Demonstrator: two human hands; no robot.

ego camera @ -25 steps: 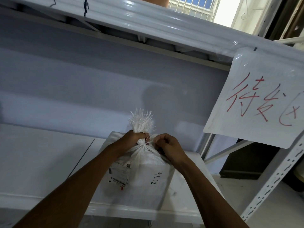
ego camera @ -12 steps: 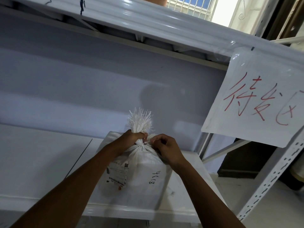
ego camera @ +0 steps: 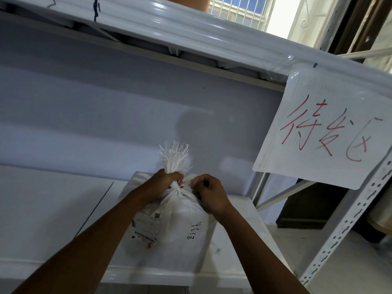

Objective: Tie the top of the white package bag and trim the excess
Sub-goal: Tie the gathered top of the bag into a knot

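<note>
- A white metal shelf point(ego camera: 53, 209) runs along a pale grey back panel, with an upper shelf point(ego camera: 191, 35) overhead and a barred window point(ego camera: 239, 9) bright beyond it.
- The left hand's fingers point(ego camera: 174, 177) are curled tight round the gathered neck point(ego camera: 177, 188) of the white package bag point(ego camera: 180, 240), closing it from the left side.
- The right hand's fingers point(ego camera: 199, 183) are curled in too, pinching the bunched fabric just to the right of the neck. Whether a tie or cord is between them, I cannot tell.
- The left hand point(ego camera: 163, 181) and right hand point(ego camera: 210, 194) sit close together, nearly touching across the neck, both forearms reaching up from below.
- Above the left hand, the frayed top point(ego camera: 175, 155) of the bag stands up in a loose tuft of white strands, uncut.
- The bag itself stands on the shelf near its right end, against the back panel, its body bulging below the hands.
- A printed shipping label point(ego camera: 146, 228) is stuck to the bag's front on the left, and handwritten digits point(ego camera: 194, 230) in dark ink sit to the right of it.
- Off to the right, a white sign point(ego camera: 331, 128) in a clear sleeve, with red handwritten characters, hangs from the upper shelf's edge.
- Below the sign, a slotted white post point(ego camera: 350, 225) slants down the rack's right side.
</note>
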